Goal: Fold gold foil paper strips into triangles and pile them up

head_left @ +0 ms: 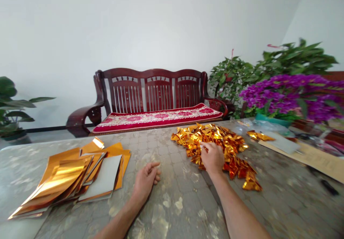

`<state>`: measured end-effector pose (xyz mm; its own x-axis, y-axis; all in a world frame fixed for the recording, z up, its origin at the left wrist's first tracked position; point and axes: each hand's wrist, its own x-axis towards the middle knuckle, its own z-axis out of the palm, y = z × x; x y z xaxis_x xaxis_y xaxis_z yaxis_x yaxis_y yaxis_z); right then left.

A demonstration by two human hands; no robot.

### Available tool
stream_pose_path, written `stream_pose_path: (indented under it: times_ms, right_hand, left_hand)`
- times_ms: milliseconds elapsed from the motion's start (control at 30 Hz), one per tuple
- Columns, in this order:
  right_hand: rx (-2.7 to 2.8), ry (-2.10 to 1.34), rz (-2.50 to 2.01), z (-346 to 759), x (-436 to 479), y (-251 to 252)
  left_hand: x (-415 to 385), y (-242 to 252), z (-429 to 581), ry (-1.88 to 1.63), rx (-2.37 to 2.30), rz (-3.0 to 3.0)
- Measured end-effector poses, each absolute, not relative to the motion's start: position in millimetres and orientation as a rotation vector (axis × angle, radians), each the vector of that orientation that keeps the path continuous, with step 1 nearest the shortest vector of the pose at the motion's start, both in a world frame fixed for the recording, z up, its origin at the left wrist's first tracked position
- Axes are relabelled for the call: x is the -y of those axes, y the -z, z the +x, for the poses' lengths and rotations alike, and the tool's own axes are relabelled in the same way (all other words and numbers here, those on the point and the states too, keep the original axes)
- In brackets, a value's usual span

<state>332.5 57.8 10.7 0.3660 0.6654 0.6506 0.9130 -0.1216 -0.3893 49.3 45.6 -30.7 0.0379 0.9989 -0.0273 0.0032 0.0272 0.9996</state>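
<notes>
My right hand (213,157) reaches over a pile of folded gold foil pieces (231,142) on the table. One finger is stretched out at the pile's near left side, and I see nothing held in the hand; its other fingers are partly hidden. To the left, my left hand (146,178) rests on the tabletop, fingers loosely bent and thumb apart, with nothing in it. Beyond it on the left lies a loose stack of gold foil sheets (67,171), some with a pale back (103,176) facing up.
The patterned tabletop (166,203) spans the foreground. At right are a brown cardboard sheet (317,156), a clear plastic bag (271,127) and purple flowers (285,92). Behind the table stands a wooden bench (158,88) with a red cushion (161,118). A potted plant (16,106) stands far left.
</notes>
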Motion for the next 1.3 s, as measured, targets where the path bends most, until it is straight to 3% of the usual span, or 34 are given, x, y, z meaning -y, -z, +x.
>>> stream_pose_path:
  times_ms: [533, 900, 1300]
  right_hand:
    - [1.313, 0.318, -1.79, 339, -64, -5]
    - [1.434, -0.283, -1.351, 292, -58, -21]
    - [1.697, -0.538, -1.291, 248, -42, -6]
  left_hand:
    - [-44, 28, 49, -1.155, -1.19, 1.201]
    - [-48, 38, 50, -1.283, -1.136, 1.288]
    - [-42, 15, 49, -1.382, -1.027, 1.181]
